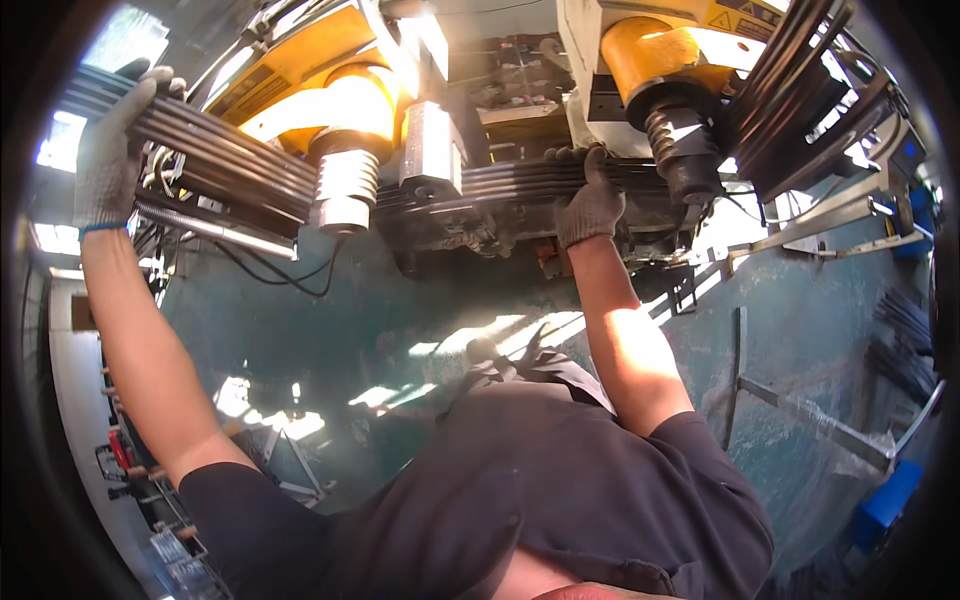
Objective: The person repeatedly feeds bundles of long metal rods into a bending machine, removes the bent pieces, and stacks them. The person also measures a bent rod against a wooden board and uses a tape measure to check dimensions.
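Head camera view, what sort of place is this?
Probably a factory or metalworking shop. Two yellow machine units stand ahead, the gloved left hand and right hand grip long metal bars, and metal framing sits on the green floor.

1 wide fisheye view, head-worn, looks down and forward: the dark shirt [480,480] lies closest, at the lower edge; left hand [110,155] and right hand [594,207] are farther off, toward the top.
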Motion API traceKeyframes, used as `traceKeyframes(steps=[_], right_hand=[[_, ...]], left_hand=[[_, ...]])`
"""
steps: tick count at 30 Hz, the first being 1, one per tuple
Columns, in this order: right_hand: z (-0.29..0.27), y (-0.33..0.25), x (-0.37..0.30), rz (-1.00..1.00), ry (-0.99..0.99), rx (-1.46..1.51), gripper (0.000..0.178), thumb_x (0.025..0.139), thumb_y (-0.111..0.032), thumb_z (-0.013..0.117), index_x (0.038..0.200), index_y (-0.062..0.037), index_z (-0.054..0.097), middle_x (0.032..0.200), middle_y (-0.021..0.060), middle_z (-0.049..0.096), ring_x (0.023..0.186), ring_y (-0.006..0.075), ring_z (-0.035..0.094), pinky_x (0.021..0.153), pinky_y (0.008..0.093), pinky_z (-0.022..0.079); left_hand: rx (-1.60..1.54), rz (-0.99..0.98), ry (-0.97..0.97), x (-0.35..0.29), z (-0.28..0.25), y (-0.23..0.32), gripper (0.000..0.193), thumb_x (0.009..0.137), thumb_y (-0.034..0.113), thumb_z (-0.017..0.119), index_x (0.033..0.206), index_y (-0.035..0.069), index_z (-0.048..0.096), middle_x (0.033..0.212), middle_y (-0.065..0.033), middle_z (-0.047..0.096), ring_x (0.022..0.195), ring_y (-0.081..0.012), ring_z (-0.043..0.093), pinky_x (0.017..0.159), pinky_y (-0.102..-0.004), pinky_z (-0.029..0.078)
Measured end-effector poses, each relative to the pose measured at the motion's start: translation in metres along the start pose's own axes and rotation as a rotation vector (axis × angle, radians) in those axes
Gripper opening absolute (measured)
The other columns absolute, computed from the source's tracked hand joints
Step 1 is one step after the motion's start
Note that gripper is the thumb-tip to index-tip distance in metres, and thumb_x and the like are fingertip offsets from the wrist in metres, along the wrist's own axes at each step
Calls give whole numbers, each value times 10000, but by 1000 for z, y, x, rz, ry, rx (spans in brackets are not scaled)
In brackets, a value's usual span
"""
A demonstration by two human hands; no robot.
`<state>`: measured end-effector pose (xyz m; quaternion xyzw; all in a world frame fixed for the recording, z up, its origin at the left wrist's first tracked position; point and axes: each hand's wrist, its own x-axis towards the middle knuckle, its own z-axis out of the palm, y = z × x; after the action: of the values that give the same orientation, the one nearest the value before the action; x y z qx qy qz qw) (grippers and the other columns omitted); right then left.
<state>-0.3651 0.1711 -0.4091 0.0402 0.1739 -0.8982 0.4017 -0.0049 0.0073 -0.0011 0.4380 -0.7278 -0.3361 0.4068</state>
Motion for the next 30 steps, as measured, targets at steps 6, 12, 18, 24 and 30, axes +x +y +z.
traceKeyframes(steps=[6,12,18,24,30], right_hand=[[3,4,15,-7,-47,-42,177,1057,-218,674,1019,-49,635,872,103,669,851,324,698,897,566,619],[8,7,0,126,-27,-5,217,1071,-253,652,1022,-41,636,869,107,661,870,321,693,957,563,602],[-17,-40,-76,-187,-120,-598,283,1116,-319,568,978,-76,614,830,67,626,849,292,638,915,507,569],[-11,-47,-147,247,-265,-70,128,1102,-244,598,1040,-135,577,812,-2,463,751,174,493,734,354,496],[61,0,-218,406,-442,-394,239,1132,-297,553,1041,-78,576,774,6,442,702,175,448,662,366,461]], left_hand=[[15,1,35,-7,4,11,481,970,122,743,1401,-20,586,1142,-129,781,1089,-235,759,1026,-359,593],[72,68,136,-45,-17,20,350,986,115,710,1312,-7,670,1114,-132,798,999,-226,783,990,-339,596],[199,212,387,-200,39,65,239,897,80,690,1119,-6,681,874,-99,713,819,-218,718,747,-351,575],[-107,255,611,-406,-45,23,249,1011,207,747,1133,2,676,883,-137,730,832,-258,738,805,-424,617],[-13,271,1023,-623,-49,71,189,1030,155,698,1136,7,651,823,-108,685,783,-247,697,802,-458,594]])
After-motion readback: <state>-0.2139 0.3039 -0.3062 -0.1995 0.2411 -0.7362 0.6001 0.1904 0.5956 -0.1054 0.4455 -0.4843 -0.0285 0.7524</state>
